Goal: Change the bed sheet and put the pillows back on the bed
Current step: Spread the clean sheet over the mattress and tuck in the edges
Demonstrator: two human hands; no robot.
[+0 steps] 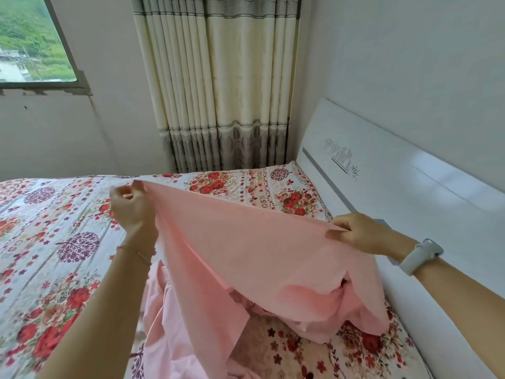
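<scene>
The pink sheet (246, 242) occupies the centre of the frame, raised above the floral mattress cover (54, 228); its lower part lies bunched on the bed at bottom centre. The left hand (131, 203), left of centre, pinches one corner of the sheet edge with curled fingers. The right hand (358, 233), right of centre, grips the same edge. A white watch (420, 254) sits on the right wrist. The white headboard (410, 187) stands at right, the curtain (218, 91) at top centre, the window (30, 39) at upper left.
</scene>
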